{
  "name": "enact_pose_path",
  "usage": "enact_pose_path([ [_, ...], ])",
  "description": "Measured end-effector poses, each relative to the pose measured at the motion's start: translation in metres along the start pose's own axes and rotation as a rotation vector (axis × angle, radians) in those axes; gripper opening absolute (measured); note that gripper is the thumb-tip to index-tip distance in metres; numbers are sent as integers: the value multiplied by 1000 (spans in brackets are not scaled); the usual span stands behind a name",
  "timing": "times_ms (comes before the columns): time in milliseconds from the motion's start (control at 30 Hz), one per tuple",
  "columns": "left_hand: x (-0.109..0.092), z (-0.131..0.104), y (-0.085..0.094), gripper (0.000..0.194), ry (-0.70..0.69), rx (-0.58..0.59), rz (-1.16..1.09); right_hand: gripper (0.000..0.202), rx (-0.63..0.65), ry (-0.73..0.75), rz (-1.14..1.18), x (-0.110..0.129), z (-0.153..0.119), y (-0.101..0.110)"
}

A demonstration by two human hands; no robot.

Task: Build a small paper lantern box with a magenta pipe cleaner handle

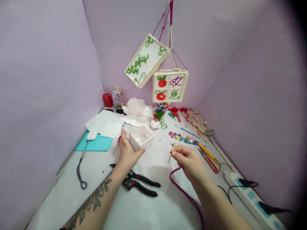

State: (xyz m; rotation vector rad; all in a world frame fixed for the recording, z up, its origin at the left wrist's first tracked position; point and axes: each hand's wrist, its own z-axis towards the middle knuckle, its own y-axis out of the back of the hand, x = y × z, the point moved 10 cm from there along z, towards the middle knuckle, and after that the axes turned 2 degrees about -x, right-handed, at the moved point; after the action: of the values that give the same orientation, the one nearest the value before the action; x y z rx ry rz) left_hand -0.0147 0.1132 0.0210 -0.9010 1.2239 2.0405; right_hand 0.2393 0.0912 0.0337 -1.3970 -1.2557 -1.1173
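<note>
My left hand [129,151] is beside a small white box [142,138] with pale wooden edges and an open top. Its thumb reaches along the near lower corner of the box, and the forefinger points up at the left. The fingers are spread; whether they press on the box I cannot tell. Between thumb and fingertips, my right hand [189,158] pinches a short pale wooden stick [170,157], to the right of the box. Black-handled pruning shears [144,185] lie below the left hand, partly hidden by the forearm. A purple cord [184,188] runs beside the right forearm.
Two decorated panels [170,86] [146,60] hang from purple cords above the table's back. Left lie white paper [105,123] and a turquoise sheet [103,145]. At right are paint pots [183,138], orange-handled scissors [211,164], a yellow cutter [208,154] and a power strip [254,198].
</note>
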Motion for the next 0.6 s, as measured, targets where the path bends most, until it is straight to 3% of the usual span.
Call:
enact_pose_path([
  [100,8,4,-7,120,48,64,-56,24,31,95,-118,27,6,0],
  [200,3,2,-6,119,-7,75,-64,21,59,168,-177,47,12,-9],
  [267,-10,-2,-5,116,-147,65,-65,19,45,253,-220,60,15,-18],
  [367,-40,-16,0,108,-463,27,-66,10,32,482,-366,79,11,-41],
  [467,-57,-28,3,104,-628,-11,-66,7,88,664,-531,80,5,-71],
  [600,-63,-31,-1,102,-657,2,-45,16,196,808,-872,56,3,-101],
])
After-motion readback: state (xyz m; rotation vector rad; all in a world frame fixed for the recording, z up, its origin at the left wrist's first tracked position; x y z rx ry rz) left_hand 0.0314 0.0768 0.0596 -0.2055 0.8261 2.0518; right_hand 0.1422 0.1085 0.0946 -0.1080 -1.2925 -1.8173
